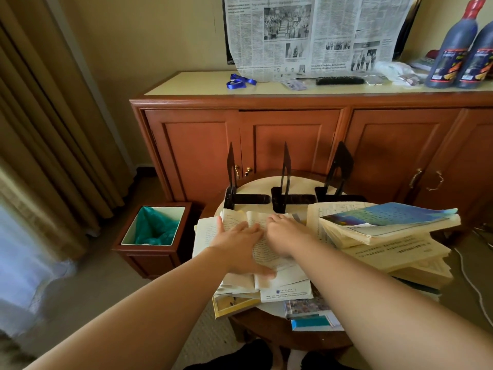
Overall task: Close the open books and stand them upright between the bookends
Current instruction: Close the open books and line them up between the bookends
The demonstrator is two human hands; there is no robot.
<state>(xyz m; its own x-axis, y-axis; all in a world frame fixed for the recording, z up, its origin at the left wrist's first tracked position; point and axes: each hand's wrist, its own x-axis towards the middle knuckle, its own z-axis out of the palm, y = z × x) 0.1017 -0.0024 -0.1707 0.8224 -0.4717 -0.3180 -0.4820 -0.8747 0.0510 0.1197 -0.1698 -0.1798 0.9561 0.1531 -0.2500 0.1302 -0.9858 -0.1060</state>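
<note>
Round worktop (262,182) before a wooden cabinet (293,129) carries three black bookends (285,180) along its far side. Just nearer lies an open book (256,236); left hand (240,244) and right hand (285,231) rest flat-fingered on its pages, gripping nothing. Right of them, a stack of open books (386,236) crowds the worktop.

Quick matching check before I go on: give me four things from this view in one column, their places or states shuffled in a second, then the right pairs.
Things:
1. open book
2. bookends
3. blue-covered book
4. waste bin

Places or states:
A. on top of the pile of books at the right
B. on the floor, left of the table
C. under both hands, pages up
D. upright at the table's far edge, nothing between them

Pairs: 1-C, 2-D, 3-A, 4-B
</note>
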